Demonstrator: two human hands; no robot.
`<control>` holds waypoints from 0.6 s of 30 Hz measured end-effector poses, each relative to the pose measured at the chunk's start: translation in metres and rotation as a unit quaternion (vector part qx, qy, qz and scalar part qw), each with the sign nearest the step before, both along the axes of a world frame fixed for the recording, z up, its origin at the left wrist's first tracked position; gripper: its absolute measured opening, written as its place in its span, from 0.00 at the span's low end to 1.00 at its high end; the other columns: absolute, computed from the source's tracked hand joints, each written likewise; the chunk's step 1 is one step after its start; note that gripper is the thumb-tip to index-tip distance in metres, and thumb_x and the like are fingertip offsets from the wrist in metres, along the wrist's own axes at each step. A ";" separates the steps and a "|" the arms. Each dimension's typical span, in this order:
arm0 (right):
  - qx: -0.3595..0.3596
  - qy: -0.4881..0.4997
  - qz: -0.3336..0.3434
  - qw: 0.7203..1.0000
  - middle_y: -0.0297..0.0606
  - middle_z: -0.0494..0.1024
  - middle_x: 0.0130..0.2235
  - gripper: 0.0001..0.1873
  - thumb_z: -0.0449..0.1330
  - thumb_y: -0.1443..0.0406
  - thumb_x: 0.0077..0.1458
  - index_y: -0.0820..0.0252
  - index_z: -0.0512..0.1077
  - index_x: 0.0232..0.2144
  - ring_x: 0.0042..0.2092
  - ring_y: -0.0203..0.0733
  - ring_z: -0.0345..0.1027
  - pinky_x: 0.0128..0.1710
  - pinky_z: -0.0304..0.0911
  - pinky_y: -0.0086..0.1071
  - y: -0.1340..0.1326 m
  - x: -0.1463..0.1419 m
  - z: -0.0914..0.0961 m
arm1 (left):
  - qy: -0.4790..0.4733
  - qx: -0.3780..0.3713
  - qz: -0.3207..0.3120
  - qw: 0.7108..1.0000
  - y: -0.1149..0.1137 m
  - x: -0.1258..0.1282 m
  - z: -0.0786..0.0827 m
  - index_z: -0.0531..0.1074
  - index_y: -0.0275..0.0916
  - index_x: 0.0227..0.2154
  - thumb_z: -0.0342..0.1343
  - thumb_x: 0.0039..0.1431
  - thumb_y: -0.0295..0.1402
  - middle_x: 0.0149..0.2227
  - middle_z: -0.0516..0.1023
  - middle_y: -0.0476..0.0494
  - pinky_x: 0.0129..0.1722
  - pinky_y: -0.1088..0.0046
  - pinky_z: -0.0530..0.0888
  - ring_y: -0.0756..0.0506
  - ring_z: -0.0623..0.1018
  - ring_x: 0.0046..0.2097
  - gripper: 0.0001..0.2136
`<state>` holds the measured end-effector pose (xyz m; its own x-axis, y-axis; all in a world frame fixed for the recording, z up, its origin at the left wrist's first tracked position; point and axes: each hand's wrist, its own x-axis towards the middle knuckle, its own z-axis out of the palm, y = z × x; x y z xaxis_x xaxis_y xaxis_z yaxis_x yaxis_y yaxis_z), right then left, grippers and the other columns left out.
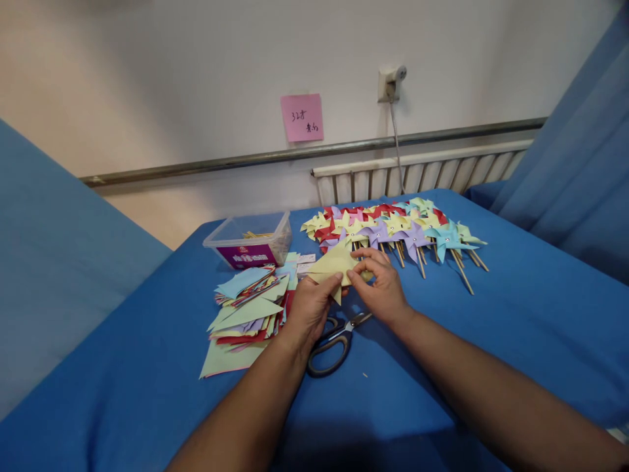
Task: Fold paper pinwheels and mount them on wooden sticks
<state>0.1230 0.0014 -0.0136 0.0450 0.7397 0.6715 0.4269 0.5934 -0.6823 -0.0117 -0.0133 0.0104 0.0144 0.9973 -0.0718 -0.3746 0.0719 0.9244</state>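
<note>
Between both hands is a pale yellow sheet of paper point(330, 262) with cut, pointed flaps. My left hand point(314, 298) is closed on its lower left part, the thumb lying on top. My right hand point(381, 282) pinches the right side of the same paper with thumb and fingers. Just below the hands, scissors point(328, 357) with dark handles lie on the blue cloth, partly covered by my left hand. Stacked coloured paper point(248, 311) lies to the left, close to my left forearm.
A clear plastic box point(248, 239) with thin sticks stands at the back left of the blue-covered table point(472, 341). Finished paper pinwheels point(378, 233) on sticks lie piled behind my hands and to the right. Behind the table are a rail point(265, 157) and a radiator point(422, 172).
</note>
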 end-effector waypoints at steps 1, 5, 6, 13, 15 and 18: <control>-0.001 -0.001 0.002 1.000 0.41 0.75 0.43 0.07 0.60 0.66 0.52 0.56 0.69 0.22 0.48 0.46 0.67 0.51 0.61 0.44 0.000 0.000 0.000 | 0.007 0.005 -0.001 1.000 0.000 0.000 -0.001 0.77 0.33 0.40 0.67 0.42 0.34 0.38 0.80 0.40 0.29 0.75 0.72 0.48 0.77 0.32 0.19; -0.003 0.035 0.008 0.999 0.42 0.75 0.45 0.03 0.62 0.64 0.52 0.56 0.71 0.31 0.50 0.47 0.67 0.53 0.61 0.44 0.002 0.001 -0.001 | 0.065 0.005 0.012 0.998 0.003 -0.006 -0.005 0.77 0.34 0.38 0.65 0.44 0.34 0.37 0.80 0.42 0.29 0.75 0.71 0.48 0.76 0.30 0.16; -0.003 0.059 0.003 0.998 0.43 0.74 0.47 0.08 0.62 0.63 0.51 0.57 0.71 0.36 0.51 0.47 0.67 0.54 0.61 0.44 0.003 0.003 -0.001 | 0.084 0.001 0.012 0.996 0.004 -0.008 -0.005 0.77 0.34 0.39 0.65 0.44 0.33 0.35 0.80 0.42 0.29 0.75 0.71 0.48 0.75 0.30 0.16; -0.109 0.107 0.078 0.985 0.42 0.77 0.46 0.21 0.66 0.59 0.48 0.57 0.71 0.44 0.50 0.46 0.70 0.54 0.61 0.44 0.014 0.026 0.012 | 0.233 -0.023 -0.051 0.971 0.004 -0.019 0.008 0.78 0.33 0.31 0.62 0.40 0.30 0.27 0.79 0.44 0.27 0.74 0.70 0.47 0.75 0.27 0.12; -0.157 0.102 0.159 0.969 0.40 0.78 0.43 0.19 0.67 0.60 0.47 0.57 0.72 0.43 0.47 0.45 0.71 0.52 0.63 0.44 0.014 0.029 0.014 | 0.273 -0.020 -0.084 0.958 0.003 -0.020 0.011 0.78 0.33 0.31 0.61 0.39 0.28 0.27 0.79 0.44 0.27 0.74 0.70 0.47 0.75 0.27 0.11; -0.222 0.082 0.238 0.942 0.39 0.78 0.41 0.20 0.68 0.62 0.44 0.58 0.72 0.41 0.45 0.44 0.72 0.49 0.64 0.42 0.011 0.027 0.014 | 0.317 -0.005 -0.129 0.940 0.003 -0.021 0.010 0.78 0.34 0.32 0.59 0.39 0.28 0.29 0.80 0.44 0.27 0.74 0.70 0.46 0.75 0.28 0.12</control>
